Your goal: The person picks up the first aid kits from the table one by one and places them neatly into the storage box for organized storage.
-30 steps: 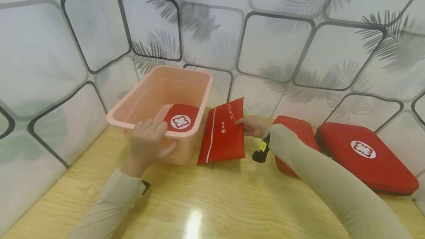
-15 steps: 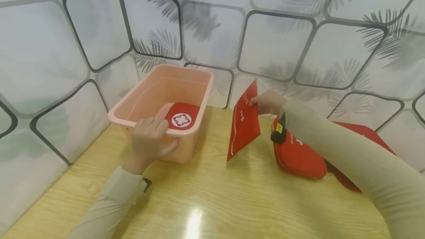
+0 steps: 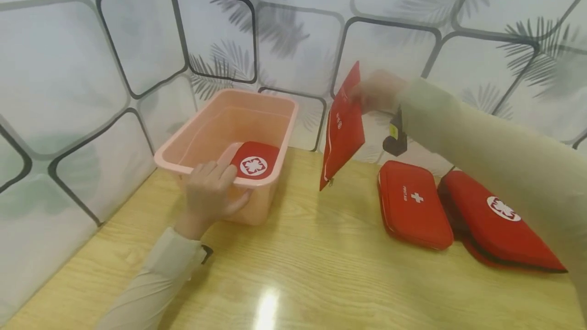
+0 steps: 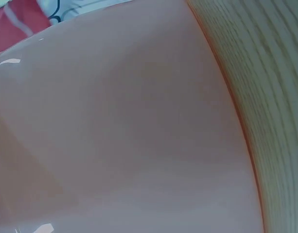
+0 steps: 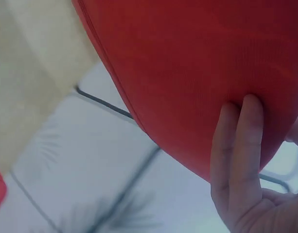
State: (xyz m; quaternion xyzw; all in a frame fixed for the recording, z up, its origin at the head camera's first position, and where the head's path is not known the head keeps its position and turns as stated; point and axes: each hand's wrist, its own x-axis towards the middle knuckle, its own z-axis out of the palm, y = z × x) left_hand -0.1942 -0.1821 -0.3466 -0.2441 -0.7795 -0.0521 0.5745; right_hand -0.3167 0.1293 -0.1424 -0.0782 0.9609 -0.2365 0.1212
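My left hand [image 3: 212, 192] grips the near rim of a pink plastic tub [image 3: 185, 139], fingers over the edge and thumb outside. The left wrist view shows mostly the tub's smooth wall [image 4: 153, 121] with the hand itself out of sight. Inside the tub lies a red case [image 3: 270, 154] with a white round emblem. Off the table, my right hand [image 3: 378, 91] pinches a red zip pouch [image 3: 345, 126] by its edge, and the pouch hangs tilted. From the right wrist, two fingers [image 5: 247, 145] press flat on the pouch's red face [image 5: 187, 73], the thumb on its other side.
On the right of the wooden table [image 3: 293, 269] lies a red first aid case [image 3: 415, 208] with a white cross. Beside it a larger red case [image 3: 495, 223] with a round emblem is partly behind my right forearm. A patterned wall [image 3: 298, 39] stands close behind.
My right hand has lifted the red zip pouch up and to the right, away from the tub's side, turning it more edge-on. The left hand keeps its grip on the rim.
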